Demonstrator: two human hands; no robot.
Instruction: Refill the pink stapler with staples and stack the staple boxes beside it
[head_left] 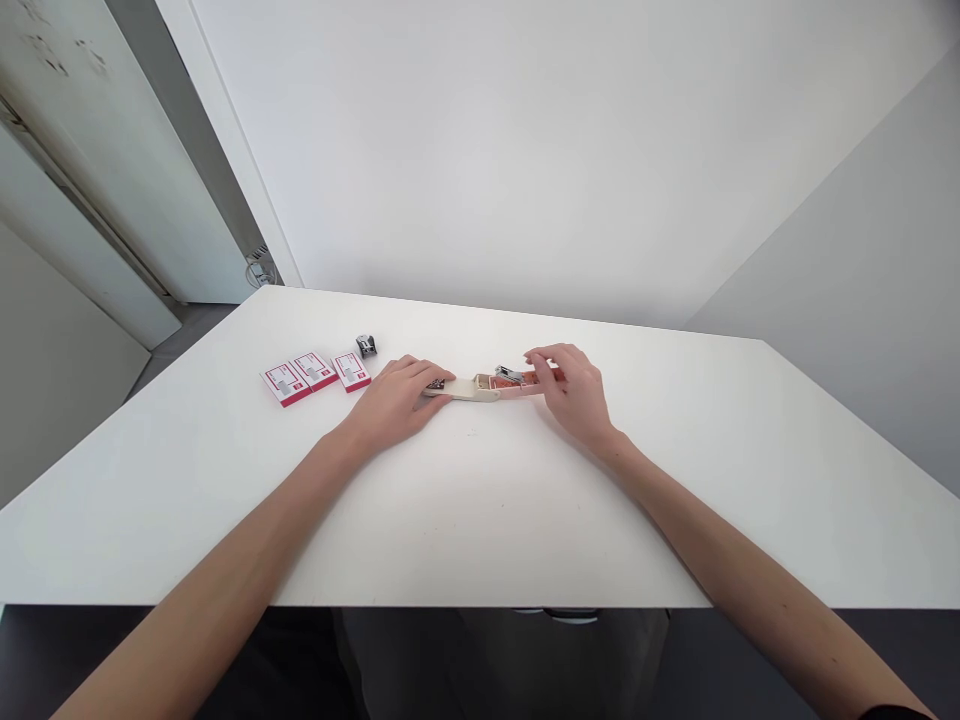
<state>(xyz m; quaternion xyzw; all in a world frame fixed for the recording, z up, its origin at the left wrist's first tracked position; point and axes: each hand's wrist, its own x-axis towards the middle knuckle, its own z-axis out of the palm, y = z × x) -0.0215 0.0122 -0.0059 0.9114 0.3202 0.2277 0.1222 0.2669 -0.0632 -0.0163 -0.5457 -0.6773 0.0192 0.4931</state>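
Observation:
A stapler [486, 390] lies opened out flat on the white table, its cream base to the left and its orange and pink part to the right. A silver metal piece [509, 375] sticks up at a slant from the orange part. My left hand [397, 400] grips the left end of the base between thumb and fingers, partly hiding it. At the right end, my right hand [574, 388] is closed with its thumb and fingers about the orange part. Whether something small is pinched there too, I cannot tell.
Three red-and-white small boxes [313, 370] lie left of my left hand. Just behind them is a small black and silver object [366, 346], possibly a staple remover. The white table [480, 520] meets a wall [510, 150] at its back edge.

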